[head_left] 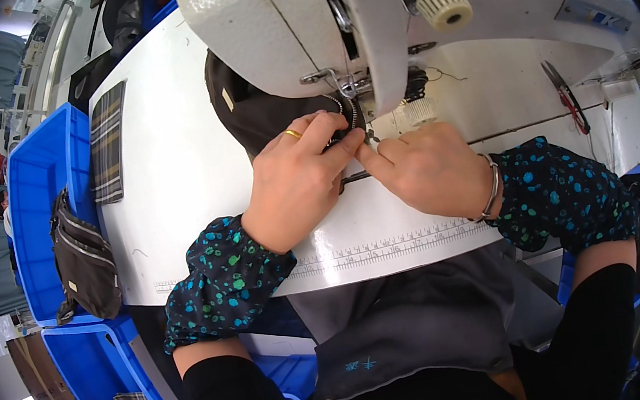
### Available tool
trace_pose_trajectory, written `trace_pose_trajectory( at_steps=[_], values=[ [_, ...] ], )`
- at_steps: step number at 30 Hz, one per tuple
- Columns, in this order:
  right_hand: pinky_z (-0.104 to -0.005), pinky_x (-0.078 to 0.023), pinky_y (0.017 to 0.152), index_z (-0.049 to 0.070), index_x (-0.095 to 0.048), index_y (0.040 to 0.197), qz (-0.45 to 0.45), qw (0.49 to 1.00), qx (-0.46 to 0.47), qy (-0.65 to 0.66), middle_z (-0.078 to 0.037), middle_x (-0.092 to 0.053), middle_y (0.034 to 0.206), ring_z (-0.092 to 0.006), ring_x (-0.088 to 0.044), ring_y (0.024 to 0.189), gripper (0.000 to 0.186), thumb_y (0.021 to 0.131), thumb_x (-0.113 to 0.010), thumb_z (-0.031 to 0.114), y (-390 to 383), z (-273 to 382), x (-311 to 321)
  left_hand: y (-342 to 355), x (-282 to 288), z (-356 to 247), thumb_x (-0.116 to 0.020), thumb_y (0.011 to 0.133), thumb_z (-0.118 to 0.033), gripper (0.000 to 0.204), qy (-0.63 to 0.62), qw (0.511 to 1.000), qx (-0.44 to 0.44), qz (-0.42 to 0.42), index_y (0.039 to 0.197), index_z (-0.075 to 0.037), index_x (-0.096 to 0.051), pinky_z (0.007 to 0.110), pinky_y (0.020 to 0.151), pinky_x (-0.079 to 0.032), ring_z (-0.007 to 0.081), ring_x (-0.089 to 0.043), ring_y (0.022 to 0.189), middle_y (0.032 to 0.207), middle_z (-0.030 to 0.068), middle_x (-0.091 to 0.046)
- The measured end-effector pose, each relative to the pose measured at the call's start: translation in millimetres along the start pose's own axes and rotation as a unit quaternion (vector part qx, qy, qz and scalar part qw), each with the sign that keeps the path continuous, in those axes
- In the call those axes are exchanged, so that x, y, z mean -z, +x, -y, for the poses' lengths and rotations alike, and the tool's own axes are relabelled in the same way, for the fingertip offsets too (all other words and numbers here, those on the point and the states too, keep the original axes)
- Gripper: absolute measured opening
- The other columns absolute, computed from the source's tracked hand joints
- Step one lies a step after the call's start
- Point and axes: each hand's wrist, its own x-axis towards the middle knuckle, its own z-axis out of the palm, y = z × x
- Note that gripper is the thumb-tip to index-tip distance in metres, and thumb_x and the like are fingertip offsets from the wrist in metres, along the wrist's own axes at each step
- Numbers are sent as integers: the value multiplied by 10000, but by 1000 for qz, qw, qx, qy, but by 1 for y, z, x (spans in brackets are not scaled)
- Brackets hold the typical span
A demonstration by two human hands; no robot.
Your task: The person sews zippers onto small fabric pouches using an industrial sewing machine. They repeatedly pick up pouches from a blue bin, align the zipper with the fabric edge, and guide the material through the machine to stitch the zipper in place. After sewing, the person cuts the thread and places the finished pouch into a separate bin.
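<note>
A black fabric piece (254,119) with a small pale label lies under the presser foot (351,83) of a white sewing machine (261,27). A metal-toothed zipper (354,114) curves along its edge beside the foot. My left hand (298,177) is closed on the fabric, its bent fingers pressing by the zipper just in front of the foot. Close against it, my right hand (427,171) pinches the fabric edge at the zipper's near end with thumb and forefinger. The fingertips partly hide what lies between them.
Red-handled scissors (567,98) lie on the white table right of the machine. A plaid cloth (110,144) lies at its left edge. A black zippered bag (85,264) hangs over a blue bin (43,175); a nearer bin (83,355) holds plaid pieces. A ruler strip (345,260) runs along the front edge.
</note>
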Motion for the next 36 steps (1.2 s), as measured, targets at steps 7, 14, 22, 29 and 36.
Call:
trace_pose_trajectory(
  at_steps=[7, 14, 22, 29, 36],
  values=[
    [-337, -498, 490, -1, -681, 1030, 3, 1000, -11, -24, -29, -634, 692, -175, -674, 589, 219, 853, -649, 124, 0, -2, -4, 5, 3, 0, -729, 734, -24, 426, 30, 999, 6, 10, 1141, -134, -790, 344, 647, -564, 233, -674, 809, 1053, -7, -685],
    [-356, -502, 503, 43, -655, 943, -22, 999, -35, -13, -41, -638, 669, -201, -674, 578, 118, 849, -654, 114, 4, -8, -5, 12, -2, -6, -731, 783, -96, 368, 77, 996, 33, 10, 1151, -94, -753, 347, 587, -562, 229, -656, 888, 949, 3, -608],
    [-385, -521, 535, 82, -656, 854, 0, 998, -63, -2, -58, -664, 656, -238, -711, 638, 41, 834, -664, 118, 6, -12, -4, 18, -3, -20, -732, 794, -122, 340, 74, 993, 88, 33, 1125, -46, -727, 370, 633, -588, 292, -674, 934, 999, 54, -634],
    [-369, -531, 540, 85, -653, 829, -8, 998, -50, -29, -62, -706, 804, -219, -706, 658, 49, 821, -676, 127, 4, -11, -3, 16, 15, -13, -709, 790, -82, 418, -16, 994, 94, 55, 1205, -36, -722, 421, 770, -599, 346, -709, 910, 1137, 93, -698],
    [-309, -523, 503, 38, -706, 988, -96, 995, 37, 19, -81, -688, 1035, -145, -655, 586, 201, 820, -688, 147, 1, -1, -7, 13, 20, 6, -703, 861, -94, 352, -161, 976, 132, 68, 1205, -33, -751, 405, 810, -591, 355, -725, 905, 1197, 126, -702]
  ],
)
